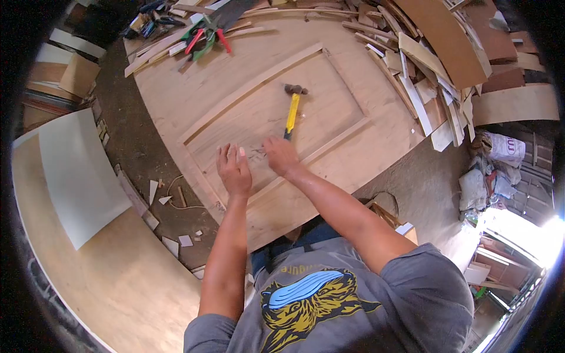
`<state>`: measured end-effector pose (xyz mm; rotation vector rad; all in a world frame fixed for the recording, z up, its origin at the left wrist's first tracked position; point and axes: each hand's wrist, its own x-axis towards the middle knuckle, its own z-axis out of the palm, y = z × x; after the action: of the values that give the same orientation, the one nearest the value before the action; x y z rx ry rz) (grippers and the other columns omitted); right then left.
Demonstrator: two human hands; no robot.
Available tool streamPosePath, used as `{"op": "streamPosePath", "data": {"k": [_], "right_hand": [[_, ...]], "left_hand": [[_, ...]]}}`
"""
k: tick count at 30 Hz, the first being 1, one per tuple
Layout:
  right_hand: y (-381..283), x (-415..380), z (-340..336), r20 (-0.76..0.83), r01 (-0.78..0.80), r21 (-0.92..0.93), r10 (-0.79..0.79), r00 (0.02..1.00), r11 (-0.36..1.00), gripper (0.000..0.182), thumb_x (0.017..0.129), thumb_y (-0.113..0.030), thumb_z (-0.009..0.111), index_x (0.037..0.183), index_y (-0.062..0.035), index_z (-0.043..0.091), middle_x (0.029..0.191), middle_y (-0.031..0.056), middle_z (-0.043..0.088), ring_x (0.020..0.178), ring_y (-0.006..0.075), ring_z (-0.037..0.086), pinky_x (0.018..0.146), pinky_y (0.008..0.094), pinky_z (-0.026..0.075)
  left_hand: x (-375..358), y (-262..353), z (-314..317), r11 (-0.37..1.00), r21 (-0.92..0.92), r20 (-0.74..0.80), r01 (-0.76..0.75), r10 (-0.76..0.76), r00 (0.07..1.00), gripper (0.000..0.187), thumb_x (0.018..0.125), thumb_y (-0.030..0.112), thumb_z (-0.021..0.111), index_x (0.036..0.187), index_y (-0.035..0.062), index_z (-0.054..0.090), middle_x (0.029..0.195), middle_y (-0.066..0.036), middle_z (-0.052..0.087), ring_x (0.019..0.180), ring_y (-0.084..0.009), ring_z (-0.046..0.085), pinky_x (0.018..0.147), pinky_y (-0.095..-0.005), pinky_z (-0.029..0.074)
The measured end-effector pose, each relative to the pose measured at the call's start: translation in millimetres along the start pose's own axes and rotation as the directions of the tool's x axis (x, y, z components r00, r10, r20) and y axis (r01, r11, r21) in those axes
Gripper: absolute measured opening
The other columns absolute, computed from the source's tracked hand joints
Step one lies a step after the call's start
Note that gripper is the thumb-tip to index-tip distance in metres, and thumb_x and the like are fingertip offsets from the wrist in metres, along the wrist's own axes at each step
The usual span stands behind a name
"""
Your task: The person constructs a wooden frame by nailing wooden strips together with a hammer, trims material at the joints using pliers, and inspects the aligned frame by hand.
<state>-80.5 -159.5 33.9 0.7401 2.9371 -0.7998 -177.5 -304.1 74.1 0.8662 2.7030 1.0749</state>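
A rectangular frame of thin wooden strips [253,94] lies on the plywood worktop [159,88]. My left hand [234,170] is over the frame's near left part, palm down, its fingers stretched out and holding nothing. Just right of it, my right hand [280,156] has its fingers curled together near small dark bits on the board, perhaps nails; what it holds, if anything, is hidden. Beyond my right hand, a hammer with a yellow handle [292,112] lies inside the frame, its head pointing away from me.
Wood offcuts [421,88] are piled at the worktop's far right. Red-handled clamps or pliers [222,41] lie at the far left among strips. A white sheet [82,170] rests on a plywood panel [118,282] at left. Bags [474,188] stand at right.
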Motion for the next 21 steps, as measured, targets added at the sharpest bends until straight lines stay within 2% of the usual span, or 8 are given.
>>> {"op": "streamPosePath", "data": {"k": [4,7,10,13,16,19,21], "right_hand": [[14.2,14.3,-15.7,0.069,0.043,0.193,-0.058,0.996,0.980,0.021,0.086,-0.002,0.062,0.106,-0.0046,0.064,0.102,0.0168,0.069,0.103,0.0379,0.068,0.087,0.0488,0.055],[22.9,22.9,-24.1,0.150,0.037,0.287,-0.084,0.985,0.957,0.021,0.084,-0.002,0.065,0.105,-0.0040,0.065,0.102,0.0170,0.069,0.102,0.0384,0.068,0.086,0.0490,0.056],[31.1,27.7,-36.5,0.198,0.094,0.298,-0.158,0.967,0.950,0.019,0.084,-0.002,0.066,0.102,-0.0064,0.068,0.104,0.0166,0.069,0.103,0.0390,0.068,0.086,0.0491,0.056],[39.4,30.3,-50.7,0.204,0.161,0.354,-0.244,0.948,0.921,0.016,0.088,-0.008,0.066,0.103,-0.0072,0.071,0.102,0.0182,0.072,0.099,0.0396,0.070,0.085,0.0499,0.056],[51.7,34.6,-59.3,0.276,-0.055,0.459,-0.083,0.958,0.887,0.016,0.092,-0.014,0.065,0.105,-0.0068,0.072,0.099,0.0195,0.074,0.094,0.0401,0.072,0.081,0.0511,0.056],[84.8,43.1,-86.5,0.109,-0.047,0.506,-0.010,0.994,0.861,0.019,0.094,-0.019,0.066,0.105,-0.0049,0.071,0.095,0.0200,0.075,0.090,0.0408,0.072,0.078,0.0521,0.056],[114.3,50.1,-130.6,0.070,-0.087,0.389,0.065,0.995,0.917,0.018,0.093,-0.020,0.068,0.101,-0.0049,0.072,0.096,0.0186,0.074,0.091,0.0411,0.071,0.078,0.0515,0.056]], "left_hand": [[-1.9,31.1,36.0,0.995,0.006,-0.067,0.103,-0.102,0.993,0.036,0.105,0.025,0.061,0.126,-0.0005,0.073,0.137,-0.024,0.064,0.136,-0.0448,0.052,0.115,-0.0516,0.040],[-0.2,44.3,57.2,0.972,-0.080,-0.122,0.219,-0.228,0.966,0.034,0.105,0.023,0.061,0.124,-0.0025,0.073,0.133,-0.024,0.066,0.128,-0.0412,0.058,0.111,-0.0486,0.044],[-0.6,61.7,61.7,0.959,-0.029,-0.176,0.282,-0.282,0.943,0.041,0.107,0.027,0.057,0.127,-0.0059,0.071,0.134,-0.026,0.067,0.127,-0.0399,0.062,0.111,-0.0467,0.045],[-0.3,80.5,59.5,0.943,-0.028,-0.213,0.331,-0.329,0.920,0.040,0.106,0.027,0.060,0.127,-0.0056,0.071,0.134,-0.026,0.067,0.128,-0.0392,0.061,0.112,-0.0471,0.044],[-0.2,97.5,58.5,0.938,-0.055,-0.212,0.343,-0.346,0.914,0.039,0.105,0.026,0.061,0.127,-0.0046,0.071,0.135,-0.026,0.066,0.130,-0.0400,0.060,0.113,-0.0481,0.043],[11.2,104.6,72.9,0.970,-0.051,-0.212,0.238,-0.243,0.947,0.033,0.101,0.021,0.066,0.127,0.0000,0.072,0.134,-0.023,0.066,0.132,-0.0416,0.055,0.114,-0.0493,0.041],[33.5,122.6,83.5,0.996,0.015,-0.186,0.085,-0.080,0.979,0.033,0.100,0.021,0.067,0.126,0.0013,0.072,0.135,-0.022,0.065,0.134,-0.0425,0.054,0.115,-0.0502,0.041]]}}
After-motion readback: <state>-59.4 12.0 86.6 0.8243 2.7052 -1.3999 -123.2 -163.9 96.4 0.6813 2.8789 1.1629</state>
